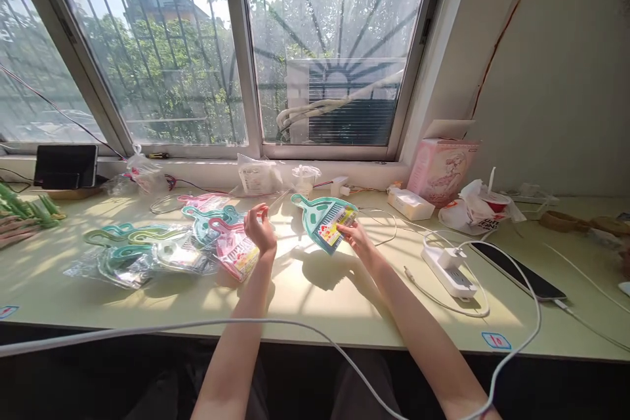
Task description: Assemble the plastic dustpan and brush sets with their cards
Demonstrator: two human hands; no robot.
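My right hand (358, 239) is closed on the lower right edge of a teal dustpan-and-brush set (315, 215). The set is tilted above the table, its handle pointing up and left; a yellow printed label covers part of the bristles. To its left, my left hand (260, 230) is raised with loosely bent fingers and nothing visible in it. Just beside that hand lies a pink dustpan set (233, 246), partly hidden by it. More dustpan sets in teal and green lie heaped further left, among them a green one (160, 236) and a wrapped one (123, 266).
A white power strip (450, 272) and a phone (519, 269) with cables lie at right. Behind them stand a pink box (440, 167) and a small white box (411, 203). A white cable (275, 321) crosses in front of my forearms. A tablet (66, 166) stands far left.
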